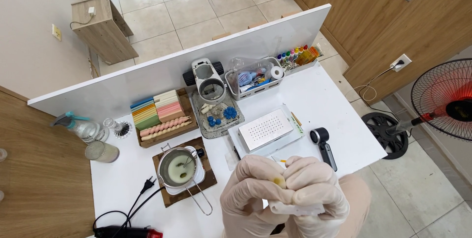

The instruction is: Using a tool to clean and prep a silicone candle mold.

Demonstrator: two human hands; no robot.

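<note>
Your 2 gloved hands are pressed together at the near edge of the white table: your left hand and right hand pinch a small pale-yellow waxy lump between the fingertips, with a white strip of paper caught under your right hand. Left of your hands, a steel pot of pale melted wax sits on a white plate. Just beyond your hands lies a perforated white rectangular box, with a black handheld tool to its right.

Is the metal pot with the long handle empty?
No, the metal pot on the wooden board holds a pale, milky liquid with a small yellowish piece in it.
</note>
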